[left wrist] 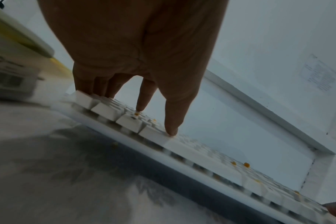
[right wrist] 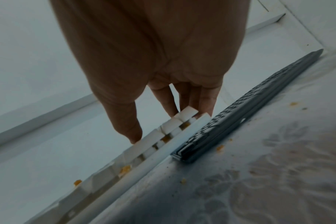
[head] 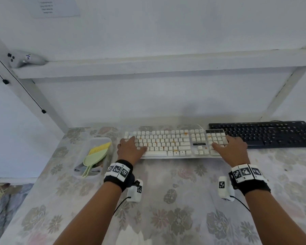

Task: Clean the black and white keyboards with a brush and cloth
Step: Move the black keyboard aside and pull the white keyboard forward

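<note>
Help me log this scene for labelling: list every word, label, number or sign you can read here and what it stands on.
Nothing can be read with certainty.
Paper sheet on the wall: printed lines, too blurred.
White keyboard and black keyboard: key legends too small.
Wristband squares: black-and-white coded patterns, not text.
Tag on the white device on the ledge: illegible scribble.

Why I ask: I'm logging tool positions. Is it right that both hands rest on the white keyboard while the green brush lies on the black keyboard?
Not quite. The head view shows the green brush in the clear tray left of the white keyboard; both hands do rest there.
</note>
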